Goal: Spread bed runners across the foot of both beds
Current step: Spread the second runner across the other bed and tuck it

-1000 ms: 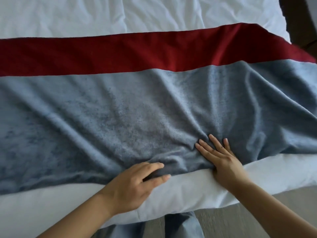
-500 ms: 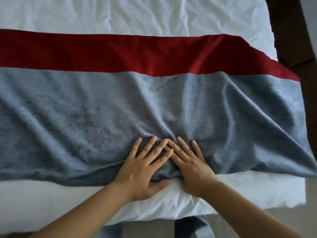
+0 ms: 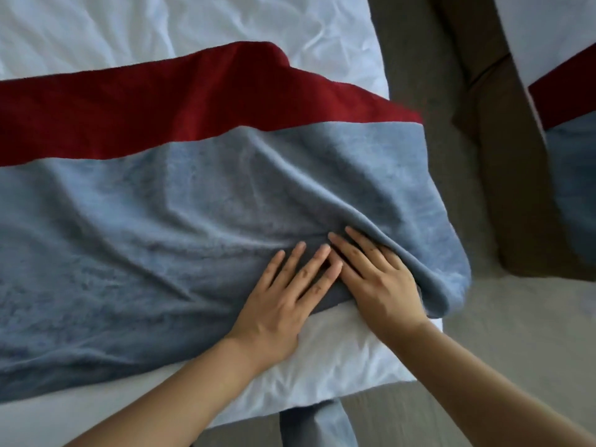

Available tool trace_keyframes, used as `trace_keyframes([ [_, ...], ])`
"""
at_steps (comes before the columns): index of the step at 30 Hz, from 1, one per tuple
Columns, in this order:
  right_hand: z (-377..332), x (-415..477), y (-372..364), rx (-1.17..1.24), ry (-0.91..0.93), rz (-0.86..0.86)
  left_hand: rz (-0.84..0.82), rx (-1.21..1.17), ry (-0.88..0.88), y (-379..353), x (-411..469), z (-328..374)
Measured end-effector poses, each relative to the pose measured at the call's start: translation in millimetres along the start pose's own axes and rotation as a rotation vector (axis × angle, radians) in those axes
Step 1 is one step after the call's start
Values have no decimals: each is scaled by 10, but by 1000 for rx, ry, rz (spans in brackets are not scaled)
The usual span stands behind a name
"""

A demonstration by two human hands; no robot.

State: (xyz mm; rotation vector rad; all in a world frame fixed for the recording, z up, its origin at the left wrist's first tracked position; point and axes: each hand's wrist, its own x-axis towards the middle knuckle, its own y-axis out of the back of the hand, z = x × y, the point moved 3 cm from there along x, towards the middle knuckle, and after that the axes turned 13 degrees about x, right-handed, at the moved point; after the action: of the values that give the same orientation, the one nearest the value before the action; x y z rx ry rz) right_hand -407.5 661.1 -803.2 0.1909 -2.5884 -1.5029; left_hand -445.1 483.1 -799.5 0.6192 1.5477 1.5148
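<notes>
Left hand (image 3: 283, 304) and right hand (image 3: 383, 285) flat on bed runner (image 3: 161, 227), near the bed's right end.
Hands side by side, fingers straight and spread, index tips touching, gripping nothing. Runner blue-grey with red band (image 3: 129, 108) on far side, lying rumpled across white bed (image 3: 225, 24); a fold rises against the right hand. Second runner (image 3: 567, 91) on second bed (image 3: 548, 27) at right.
</notes>
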Motion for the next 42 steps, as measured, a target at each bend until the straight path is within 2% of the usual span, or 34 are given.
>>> trace_keyframes([
  [4,411,-144,261,-48,-48,71,51,43,-28,141,391,272],
  [9,911,-329,657,-39,-184,30,86,150,-108,169,778,448],
  [14,1059,-548,874,48,-85,129,156,110,-182,124,819,623],
  [19,773,-800,599,259,108,-208,119,353,-413,-32,481,722],
  [21,753,-720,626,371,196,-244,131,362,-425,-7,468,646],
  [24,812,-225,728,478,256,-183,162,152,-343,219,655,329],
  [27,919,622,825,401,226,-28,261,-119,-145,609,1137,-249],
  [30,1111,1487,895,308,-97,118,354,-50,129,965,1773,-917],
  [31,1182,1715,895,286,-222,108,315,13,190,1048,1967,-1106],
  [33,1282,2042,823,255,-381,-5,136,150,238,1100,2277,-1353],
  [36,1193,2162,702,173,-371,-118,-39,155,269,1061,2492,-1401],
  [42,731,1461,618,200,-322,-49,-31,149,235,791,2086,-1082],
])
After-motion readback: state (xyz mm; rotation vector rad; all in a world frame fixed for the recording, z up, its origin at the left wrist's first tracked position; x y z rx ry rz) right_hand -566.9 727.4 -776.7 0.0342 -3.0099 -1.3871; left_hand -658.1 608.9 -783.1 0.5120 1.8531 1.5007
